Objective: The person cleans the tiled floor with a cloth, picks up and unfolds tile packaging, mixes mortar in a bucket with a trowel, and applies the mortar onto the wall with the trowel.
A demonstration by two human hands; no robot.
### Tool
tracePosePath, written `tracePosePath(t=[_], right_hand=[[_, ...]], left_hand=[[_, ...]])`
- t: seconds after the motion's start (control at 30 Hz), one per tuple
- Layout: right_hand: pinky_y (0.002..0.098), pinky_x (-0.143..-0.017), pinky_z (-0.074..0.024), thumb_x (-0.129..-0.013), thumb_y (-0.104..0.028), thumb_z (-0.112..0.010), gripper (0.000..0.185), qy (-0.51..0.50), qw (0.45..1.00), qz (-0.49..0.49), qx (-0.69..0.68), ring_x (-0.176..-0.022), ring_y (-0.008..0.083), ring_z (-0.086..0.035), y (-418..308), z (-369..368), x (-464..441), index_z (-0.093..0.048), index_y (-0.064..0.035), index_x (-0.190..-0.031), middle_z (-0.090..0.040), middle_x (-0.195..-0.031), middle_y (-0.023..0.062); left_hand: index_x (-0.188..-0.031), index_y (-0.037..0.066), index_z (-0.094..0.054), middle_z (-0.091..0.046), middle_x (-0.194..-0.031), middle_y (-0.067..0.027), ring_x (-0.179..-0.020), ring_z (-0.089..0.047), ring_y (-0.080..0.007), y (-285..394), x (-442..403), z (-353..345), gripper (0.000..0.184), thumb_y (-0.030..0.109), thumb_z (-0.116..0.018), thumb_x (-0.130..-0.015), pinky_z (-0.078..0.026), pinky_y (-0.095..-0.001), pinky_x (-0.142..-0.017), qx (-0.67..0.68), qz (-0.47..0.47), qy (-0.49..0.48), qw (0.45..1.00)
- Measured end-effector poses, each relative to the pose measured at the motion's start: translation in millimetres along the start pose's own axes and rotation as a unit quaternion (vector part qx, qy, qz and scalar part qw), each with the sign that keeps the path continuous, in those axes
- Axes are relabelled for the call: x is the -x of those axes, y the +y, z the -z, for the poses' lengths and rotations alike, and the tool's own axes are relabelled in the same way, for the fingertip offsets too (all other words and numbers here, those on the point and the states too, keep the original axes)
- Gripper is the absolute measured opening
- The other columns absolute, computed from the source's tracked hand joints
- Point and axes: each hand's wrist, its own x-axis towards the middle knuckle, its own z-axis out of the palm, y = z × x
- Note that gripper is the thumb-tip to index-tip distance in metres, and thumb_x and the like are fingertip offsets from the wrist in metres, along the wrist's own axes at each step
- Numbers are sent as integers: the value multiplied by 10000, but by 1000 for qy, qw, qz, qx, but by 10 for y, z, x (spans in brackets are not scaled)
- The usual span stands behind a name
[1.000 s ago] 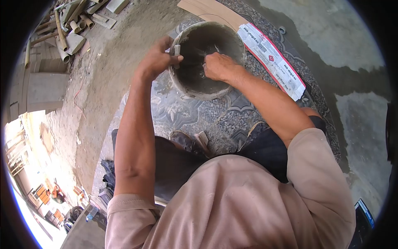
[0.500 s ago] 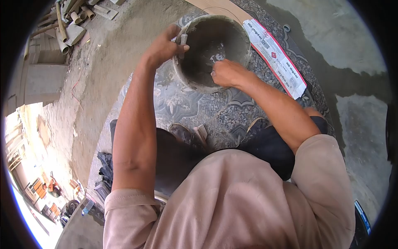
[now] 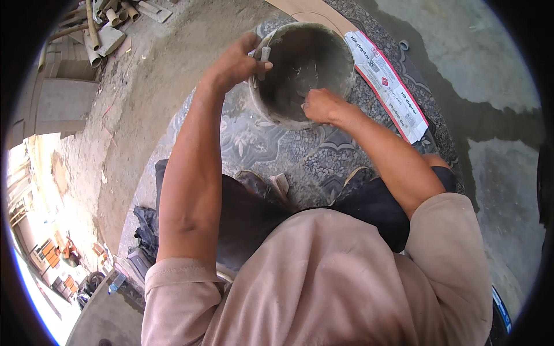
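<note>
A round bucket (image 3: 262, 106) crusted with grey cement stands on patterned tiles (image 3: 245, 144) in front of me, its inside dark and wet. At its left rim, my left hand (image 3: 235, 64) is closed on the edge, thumb over the rim beside the pale handle grip (image 3: 265, 54). My right hand (image 3: 324, 107) reaches over the near right side into the bucket, fingers curled in a fist. Whatever it holds is hidden by the fist and the dark grey contents.
Right of the bucket lies a flattened printed sack (image 3: 389, 86), with a cardboard strip (image 3: 323, 12) behind. A small wood block (image 3: 280, 184) sits between my feet. Pipes (image 3: 92, 49) and scraps are piled far left. Wet concrete (image 3: 485, 109) borders the tiles.
The view has shifted slightly, so the bucket and both hands appear a little farther right and lower. The bright shine in the bucket has mostly faded. My left hand keeps its hold on the rim.
</note>
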Motion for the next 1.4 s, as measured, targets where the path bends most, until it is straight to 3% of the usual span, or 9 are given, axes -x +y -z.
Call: tracePosePath(t=[0.07, 0.3, 0.4, 0.5, 0.77, 0.9, 1.1, 1.17, 1.4], right_hand=[[495, -944, -518, -914, -241, -581, 338, 87, 994, 64, 5, -1072, 455, -650, 160, -77, -33, -723, 44, -1028, -669, -1111, 309], [510, -893, -532, -895, -220, -621, 288, 167, 983, 70, 29, -972, 451, -679, 200, -97, 193, -737, 41, -933, -703, -979, 281], [494, -908, -530, -884, -214, -635, 286, 121, 988, 68, 73, -1008, 437, -676, 186, 3, 338, -729, 8, -1038, -698, -1033, 278], [505, -900, -526, -889, -201, -632, 308, 183, 977, 64, 87, -1032, 411, -676, 264, 46, 461, -697, -41, -1143, -696, -1083, 239], [475, -908, -484, -877, -176, -635, 161, 285, 928, 100, 220, -1066, 324, -671, 332, 161, 346, -724, -91, -980, -701, -1035, 140], [473, -900, -496, -856, -189, -654, 163, 295, 906, 158, 258, -1036, 317, -682, 313, 68, 187, -742, -94, -955, -714, -1017, 126], [454, -887, -516, -830, -202, -677, 199, 240, 964, 56, 96, -967, 308, -702, 386, 166, 251, -754, -98, -982, -729, -957, 120], [454, -885, -511, -822, -171, -664, 196, 327, 929, 91, 144, -966, 306, -702, 406, 142, 190, -758, -102, -980, -732, -925, 119], [443, -872, -502, -799, -105, -626, 229, 267, 913, 138, 275, -951, 295, -705, 352, 63, 102, -759, -110, -985, -731, -916, 119]], left_hand=[[-1141, 59, -551, -622, -834, -37, -720, -601, -151, 24, 43, -24, 347, 63, -725, -840, -445, -304, -628, -24, -8, 32, 999], [-1123, 63, -542, -625, -863, -41, -722, -608, -163, -139, -92, 38, 340, 65, -734, -843, -458, -320, -625, -16, 11, 24, 1000], [-1113, 71, -546, -627, -863, -41, -713, -610, -151, -127, -122, 36, 330, 59, -736, -843, -458, -319, -622, -2, 32, 24, 999], [-1105, 78, -550, -626, -826, -34, -695, -608, -141, -152, -94, 28, 322, 57, -735, -843, -455, -317, -616, -17, 15, 36, 999], [-1101, 79, -551, -620, -782, -27, -685, -608, -142, -162, -152, -23, 323, 47, -736, -838, -458, -311, -615, -28, -5, 50, 998], [-1100, 77, -552, -619, -789, -28, -691, -609, -141, -203, -154, -23, 321, 46, -737, -838, -466, -315, -620, 6, 10, 26, 1000], [-1097, 72, -548, -623, -832, -37, -702, -610, -144, -154, -145, -6, 312, 50, -731, -845, -476, -318, -632, -23, -15, 36, 999], [-1099, 66, -548, -625, -852, -42, -708, -611, -148, -144, -125, 2, 312, 53, -730, -846, -478, -322, -634, -30, 1, 23, 999], [-1103, 59, -545, -627, -852, -47, -725, -618, -158, -139, -111, 1, 318, 58, -732, -846, -487, -334, -648, -21, 2, 23, 999]])
